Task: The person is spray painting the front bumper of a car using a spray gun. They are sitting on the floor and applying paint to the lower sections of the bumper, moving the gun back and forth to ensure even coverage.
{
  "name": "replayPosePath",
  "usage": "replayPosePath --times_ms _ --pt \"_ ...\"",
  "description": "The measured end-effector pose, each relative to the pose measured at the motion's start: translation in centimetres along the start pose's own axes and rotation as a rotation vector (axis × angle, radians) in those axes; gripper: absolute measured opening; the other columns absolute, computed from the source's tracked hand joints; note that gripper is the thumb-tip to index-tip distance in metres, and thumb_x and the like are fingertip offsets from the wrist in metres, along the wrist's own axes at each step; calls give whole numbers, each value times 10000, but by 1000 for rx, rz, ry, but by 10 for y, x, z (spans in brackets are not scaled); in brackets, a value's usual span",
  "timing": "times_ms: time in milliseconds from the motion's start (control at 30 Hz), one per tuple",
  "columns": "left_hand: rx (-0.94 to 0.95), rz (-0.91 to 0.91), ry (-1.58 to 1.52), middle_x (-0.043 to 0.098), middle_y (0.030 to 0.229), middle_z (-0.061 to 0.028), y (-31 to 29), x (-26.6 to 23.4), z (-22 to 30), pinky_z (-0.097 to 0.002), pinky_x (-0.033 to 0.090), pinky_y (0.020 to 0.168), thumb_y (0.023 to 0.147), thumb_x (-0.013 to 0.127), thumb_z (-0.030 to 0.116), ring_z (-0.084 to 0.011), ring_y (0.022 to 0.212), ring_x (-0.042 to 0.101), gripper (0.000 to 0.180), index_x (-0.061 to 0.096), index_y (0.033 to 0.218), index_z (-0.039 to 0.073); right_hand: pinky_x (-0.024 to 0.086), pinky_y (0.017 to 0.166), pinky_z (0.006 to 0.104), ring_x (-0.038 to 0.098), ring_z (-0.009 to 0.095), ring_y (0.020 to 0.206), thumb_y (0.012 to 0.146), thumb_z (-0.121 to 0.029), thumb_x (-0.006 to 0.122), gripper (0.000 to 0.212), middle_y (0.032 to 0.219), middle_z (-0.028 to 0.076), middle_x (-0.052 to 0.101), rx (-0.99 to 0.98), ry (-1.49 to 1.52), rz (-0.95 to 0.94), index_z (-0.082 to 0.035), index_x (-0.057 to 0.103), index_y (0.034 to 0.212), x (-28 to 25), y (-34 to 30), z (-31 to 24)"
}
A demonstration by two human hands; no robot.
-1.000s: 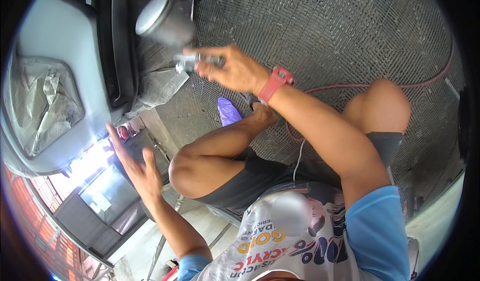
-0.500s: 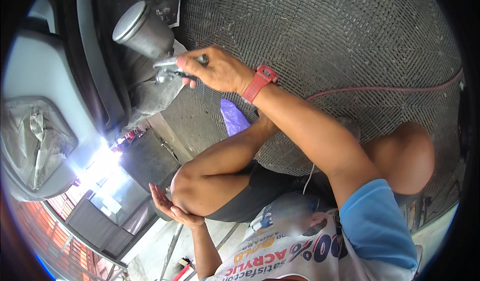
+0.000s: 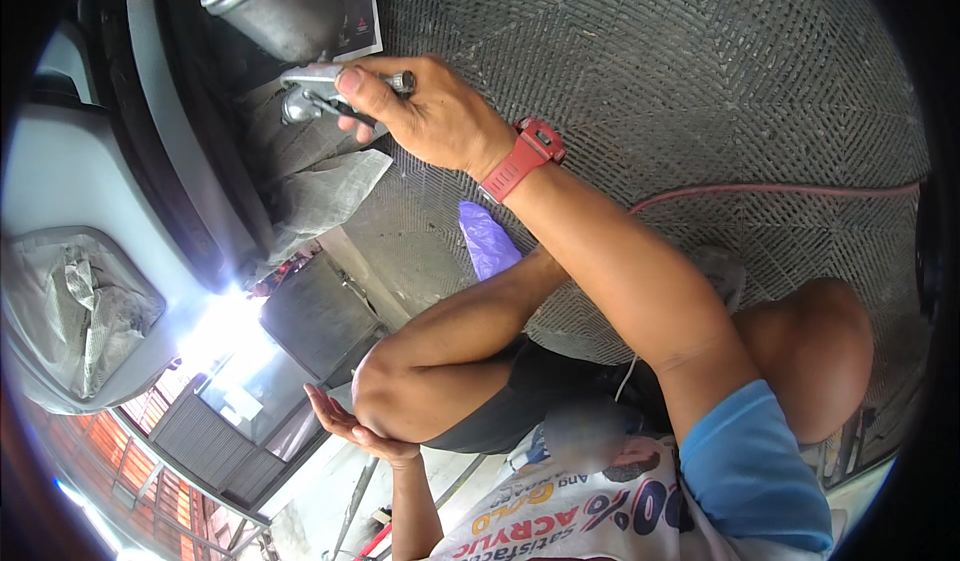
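My right hand (image 3: 435, 116), with a red watch (image 3: 520, 158) on its wrist, is closed around the handle of a metal spray gun (image 3: 312, 79). A grey metal cup (image 3: 280, 11) sits tilted on top of the gun. The nozzle points left, toward a grey car bumper (image 3: 105, 161), and stands apart from it. Crumpled masking paper (image 3: 85, 311) covers an opening in the bumper. My left hand (image 3: 360, 426) rests against my bent left knee (image 3: 385, 386), its fingers stretched out and holding nothing.
A red hose (image 3: 780, 189) runs over the dark ribbed mat (image 3: 640, 41) on the right. A purple plastic piece (image 3: 487, 241) lies beside my leg. Sheets of paper (image 3: 330, 196) hang or lie by the bumper's lower edge. Strong light glares beyond the bumper.
My right hand has carried the spray gun a little farther away and to the left along the bumper. The view has shifted slightly. My left hand stays at the knee.
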State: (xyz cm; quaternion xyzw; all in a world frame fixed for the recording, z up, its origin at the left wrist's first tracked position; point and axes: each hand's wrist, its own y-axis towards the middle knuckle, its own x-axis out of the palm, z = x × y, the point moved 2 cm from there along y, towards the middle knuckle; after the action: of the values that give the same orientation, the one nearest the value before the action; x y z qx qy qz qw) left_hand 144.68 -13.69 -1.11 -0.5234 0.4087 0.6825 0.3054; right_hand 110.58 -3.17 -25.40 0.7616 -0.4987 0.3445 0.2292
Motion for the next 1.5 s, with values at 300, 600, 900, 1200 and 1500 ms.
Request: replayPosePath --times_ms 300,600,900,1200,1500 --pt "-28 -50 7 292 1789 -189 -1 0 -11 -546 142 1376 1095 290 712 -347 1686 224 920 294 1714 31 621 766 314 755 138 777 1125 -572 599 613 877 99 796 77 -31 -114 -40 773 1375 16 -26 19" --pt "-38 -39 -21 309 1780 -196 4 4 -9 -549 148 1375 1088 300 710 -351 1682 231 917 317 1700 26 625 765 337 810 197 802 1083 -556 671 589 841 138 820 44 59 -5 -27 800 1310 32 -44 58" --pt "-40 -48 -21 319 1771 -206 3 3 -13 -543 141 1375 1093 308 698 -353 1681 230 920 315 1693 1 619 787 344 767 162 755 1130 -493 623 494 780 110 763 -9 -99 -190 -122 766 1423 59 -68 76" --pt "-35 -72 -26 321 1769 -216 -2 0 -15 -525 136 1376 1109 300 652 -352 1680 230 892 310 1689 -26 628 793 352 828 228 856 1094 -549 652 552 979 154 851 42 17 -38 -66 815 1307 25 -40 34" --pt "15 -52 -79 345 1751 -229 -4 1 -21 -530 181 1364 1139 323 564 -360 1665 263 795 341 1675 -23 477 528 361 559 136 496 1077 -580 677 574 612 95 672 -289 -66 187 -69 826 1293 -8 2 -10"
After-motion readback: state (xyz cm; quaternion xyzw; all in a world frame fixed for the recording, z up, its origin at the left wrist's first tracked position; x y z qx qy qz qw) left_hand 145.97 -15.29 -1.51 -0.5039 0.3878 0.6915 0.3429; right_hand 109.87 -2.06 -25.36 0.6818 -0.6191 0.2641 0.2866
